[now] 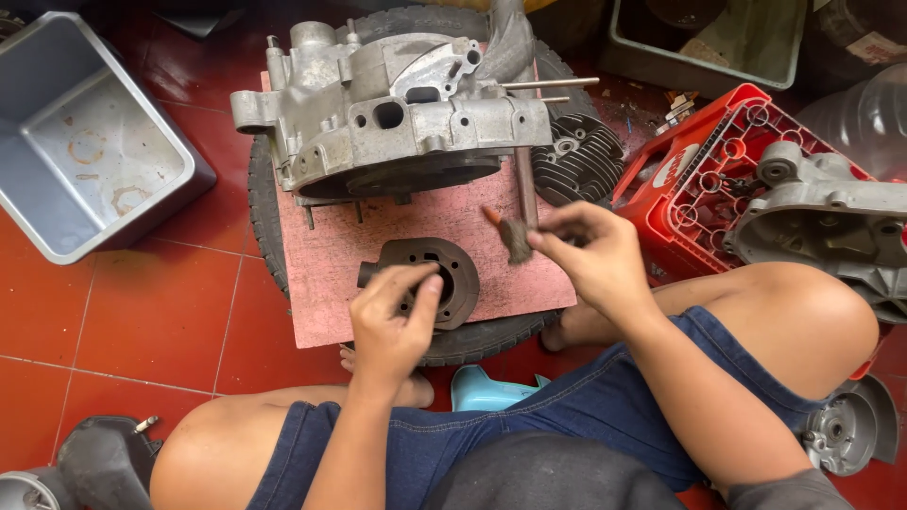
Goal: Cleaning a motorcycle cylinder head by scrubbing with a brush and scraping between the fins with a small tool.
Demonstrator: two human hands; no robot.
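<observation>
Hand (392,316) on cylinder (430,279), crankcase (397,118) behind

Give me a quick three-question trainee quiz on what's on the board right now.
1. True or false: the left hand rests on the dark engine cylinder on the pink board.
2. What does the right hand hold?
A. a wrench
B. a small brush
C. a hammer
3. Fill in: the finned cylinder head lies to the ____ of the aluminium crankcase in the view.

Key:
1. True; fingers sit on its rim.
2. B; bristles point down near the cylinder.
3. Right, against the red crate.
</observation>
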